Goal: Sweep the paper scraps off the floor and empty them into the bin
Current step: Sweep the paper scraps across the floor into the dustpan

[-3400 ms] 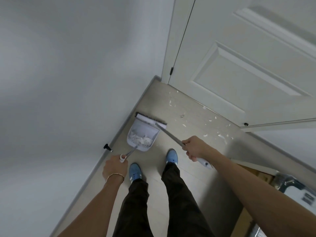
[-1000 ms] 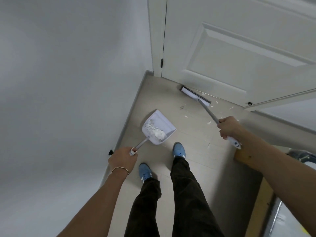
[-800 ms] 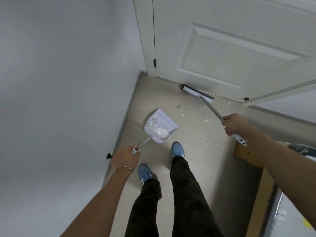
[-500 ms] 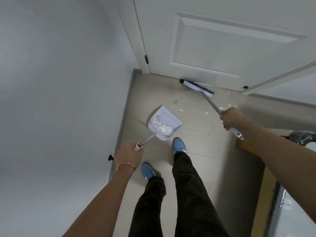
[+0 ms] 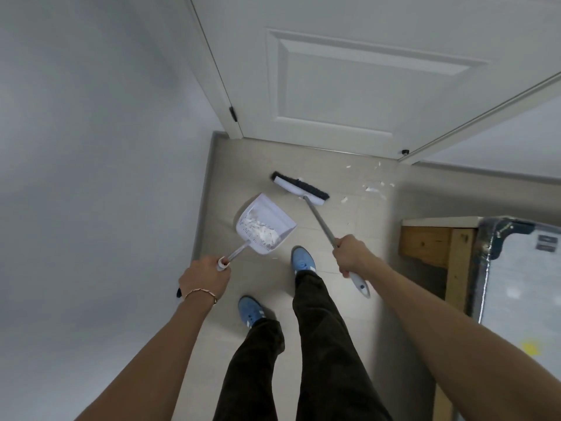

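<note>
While most of the paper scraps [image 5: 260,231] sit heaped in the back of the white dustpan [image 5: 264,227], a loose scatter of scraps [image 5: 372,189] lies on the pale floor [image 5: 358,299] to the right, near the foot of the white door [image 5: 349,86]. The left hand [image 5: 205,276] is wrapped tight around the end of the dustpan's handle, fingers fully curled, a thin bracelet [image 5: 200,291] at the wrist. The right hand [image 5: 349,255] is fisted just as firmly on the broom [image 5: 315,214], well down its grey shaft, so the handle's end pokes out below the fist. Its black-bristled head rests just beyond the pan's open lip (whether they touch I cannot tell). Blue shoes [image 5: 303,260] stand just behind the pan, a wooden frame [image 5: 437,247] off to the right.
</note>
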Motion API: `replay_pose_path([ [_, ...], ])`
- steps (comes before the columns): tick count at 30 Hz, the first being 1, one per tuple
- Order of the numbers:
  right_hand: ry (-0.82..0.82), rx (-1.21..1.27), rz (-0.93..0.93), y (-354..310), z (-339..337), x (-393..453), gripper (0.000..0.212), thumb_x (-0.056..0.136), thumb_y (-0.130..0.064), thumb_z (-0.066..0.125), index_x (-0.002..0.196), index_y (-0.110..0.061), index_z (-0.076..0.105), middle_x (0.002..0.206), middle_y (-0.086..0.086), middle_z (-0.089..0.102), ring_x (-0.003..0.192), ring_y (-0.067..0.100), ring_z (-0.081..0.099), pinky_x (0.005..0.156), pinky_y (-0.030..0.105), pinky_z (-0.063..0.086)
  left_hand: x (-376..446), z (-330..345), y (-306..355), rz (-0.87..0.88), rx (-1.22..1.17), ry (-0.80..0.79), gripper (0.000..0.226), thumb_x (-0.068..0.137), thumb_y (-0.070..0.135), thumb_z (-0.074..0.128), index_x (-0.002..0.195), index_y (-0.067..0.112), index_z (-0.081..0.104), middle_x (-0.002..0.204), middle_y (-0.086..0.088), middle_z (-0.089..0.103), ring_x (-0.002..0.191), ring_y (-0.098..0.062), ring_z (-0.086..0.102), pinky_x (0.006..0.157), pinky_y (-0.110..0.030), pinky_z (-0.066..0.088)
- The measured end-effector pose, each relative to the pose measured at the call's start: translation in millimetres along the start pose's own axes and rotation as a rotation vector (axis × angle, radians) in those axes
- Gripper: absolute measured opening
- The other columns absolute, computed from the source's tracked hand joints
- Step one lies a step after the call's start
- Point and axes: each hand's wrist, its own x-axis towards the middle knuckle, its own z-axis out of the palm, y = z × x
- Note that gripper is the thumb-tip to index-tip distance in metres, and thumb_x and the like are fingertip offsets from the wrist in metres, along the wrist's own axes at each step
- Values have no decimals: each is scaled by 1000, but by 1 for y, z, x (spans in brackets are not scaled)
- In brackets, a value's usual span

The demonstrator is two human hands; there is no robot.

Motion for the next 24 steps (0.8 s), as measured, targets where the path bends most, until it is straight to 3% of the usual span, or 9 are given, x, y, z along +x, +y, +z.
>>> replay_pose_path([
  [3,-86,10,-17,9,19,-20,27,84,-3,57,110,-2,61,81,10,65,70,26,67,60,33,59,5,3,-12,6,-17,-17,28,87,38,56,80,15,71,80,-11,67,72,-33,63,64,-32,51],
  [8,-128,127,-56,25,21,-47,33,89,-2,57,121,-12,62,68,1,53,54,16,50,48,25,44,9,2,-21,35,-40,-23,27,85,38,57,78,15,69,80,-12,67,73,-34,64,65,-33,53],
  [11,-92,268,-17,35,13,-61,25,94,-3,49,115,-9,62,58,2,44,44,14,40,40,25,35,0,-1,-28,42,-43,-35,22,86,34,58,79,15,67,84,-12,67,80,-36,64,65,-30,47],
  [13,-55,292,-10,35,5,-63,21,95,-4,50,112,-10,61,60,4,45,45,15,42,40,26,37,-6,-2,-35,61,-18,-45,21,87,31,56,72,19,63,84,-11,66,79,-35,63,65,-29,45],
  [17,55,112,2,17,5,-50,33,82,2,64,114,-3,63,85,13,65,67,24,62,60,37,57,-16,-4,-52,84,61,-54,22,89,29,53,72,21,64,83,-9,67,68,-28,54,62,-28,43],
  [19,89,61,14,-1,18,-49,35,79,-3,69,113,-1,63,98,12,64,70,21,60,56,28,51,-17,-3,-60,78,59,-57,20,88,29,55,74,20,65,82,-9,66,71,-31,57,63,-29,43],
  [22,37,-29,-5,-17,55,-55,23,85,-4,60,107,2,59,89,11,57,68,21,55,55,26,45,-20,0,-69,64,41,-62,29,89,28,56,61,21,50,79,-9,63,77,-34,62,65,-29,44],
  [24,-17,-59,3,-18,84,-67,12,83,0,60,92,-1,53,76,7,53,61,19,53,50,24,42,-21,2,-70,72,35,-58,34,90,26,56,58,22,44,81,-11,64,79,-35,62,66,-30,45],
])
